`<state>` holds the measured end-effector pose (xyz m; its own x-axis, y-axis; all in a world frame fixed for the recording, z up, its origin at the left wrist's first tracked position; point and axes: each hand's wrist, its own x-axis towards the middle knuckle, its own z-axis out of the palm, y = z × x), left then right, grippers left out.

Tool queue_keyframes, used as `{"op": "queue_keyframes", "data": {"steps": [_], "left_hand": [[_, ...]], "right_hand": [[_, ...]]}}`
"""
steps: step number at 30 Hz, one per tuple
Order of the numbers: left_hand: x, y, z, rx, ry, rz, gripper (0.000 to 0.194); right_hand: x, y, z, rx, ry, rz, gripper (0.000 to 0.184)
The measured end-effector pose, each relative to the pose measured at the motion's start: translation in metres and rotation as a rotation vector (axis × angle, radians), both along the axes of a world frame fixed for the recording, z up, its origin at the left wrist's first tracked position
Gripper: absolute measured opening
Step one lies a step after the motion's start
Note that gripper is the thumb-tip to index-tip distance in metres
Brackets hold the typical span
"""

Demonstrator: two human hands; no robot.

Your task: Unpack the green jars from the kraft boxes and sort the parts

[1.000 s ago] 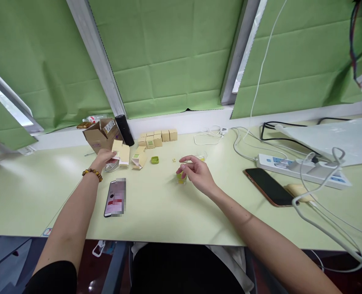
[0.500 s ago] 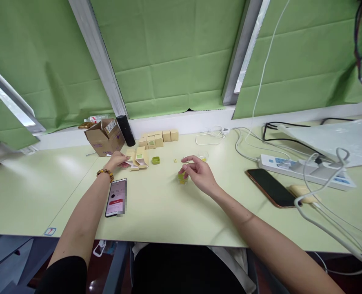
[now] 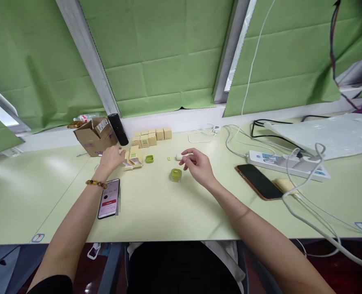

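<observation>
My left hand (image 3: 111,160), with a beaded bracelet on the wrist, is over the table beside the cardboard box. Its thumb points right, towards opened cream cartons (image 3: 134,157); its other fingers are mostly hidden behind the hand. My right hand (image 3: 198,166) hovers with its fingers curved and apart, holding nothing I can see. Just left of its fingers stands a small clear container with a green lid (image 3: 176,174). A small white object (image 3: 178,157) shows by the index fingertip. Between my hands lie a green square lid-like piece (image 3: 149,159) and a tiny yellowish piece (image 3: 169,159).
Several small cream boxes (image 3: 152,136) line the back, near a black cylinder (image 3: 118,129) and an open cardboard box (image 3: 95,139). A phone showing a timer (image 3: 109,199) lies by my left forearm. To the right are a dark phone (image 3: 260,181), a power strip (image 3: 286,164) and cables.
My left hand has moved off the cream cartons, up and to the left. My right hand has let go of the green-lidded container and is now beside it. The view has shifted slightly.
</observation>
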<state>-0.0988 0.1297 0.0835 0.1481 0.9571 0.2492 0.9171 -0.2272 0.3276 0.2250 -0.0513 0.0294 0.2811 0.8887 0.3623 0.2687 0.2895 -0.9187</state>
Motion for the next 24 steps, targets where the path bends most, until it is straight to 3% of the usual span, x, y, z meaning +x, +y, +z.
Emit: {"op": "queue_keyframes", "data": {"steps": [2, 4, 8, 10, 13, 16, 20, 24], "left_hand": [[0.022, -0.028, -0.001, 0.067, 0.045, -0.177, 0.037], [0.048, -0.057, -0.008, 0.03, 0.015, -0.332, 0.036], [0.096, -0.096, -0.033, -0.08, -0.005, -0.517, 0.04], [0.114, -0.103, -0.046, -0.169, -0.043, -0.568, 0.049], [0.131, -0.105, -0.061, -0.282, -0.095, -0.623, 0.069], [0.138, -0.106, -0.074, -0.276, -0.135, -0.65, 0.065], [0.14, -0.108, -0.089, -0.219, -0.192, -0.703, 0.035], [0.139, -0.109, -0.095, -0.183, -0.187, -0.668, 0.03]], "right_hand": [[0.008, 0.004, -0.001, -0.008, -0.035, -0.041, 0.017], [0.016, 0.009, -0.004, -0.056, -0.132, -0.068, 0.011], [0.028, 0.016, -0.014, -0.269, -0.416, -0.034, 0.015], [0.031, 0.017, -0.017, -0.381, -0.504, 0.068, 0.024], [0.03, 0.016, -0.02, -0.49, -0.562, 0.244, 0.052], [0.025, 0.014, -0.021, -0.483, -0.631, 0.269, 0.065], [0.015, 0.011, -0.023, -0.395, -0.659, 0.213, 0.054], [0.005, 0.01, -0.026, -0.244, -0.634, 0.189, 0.032]]}}
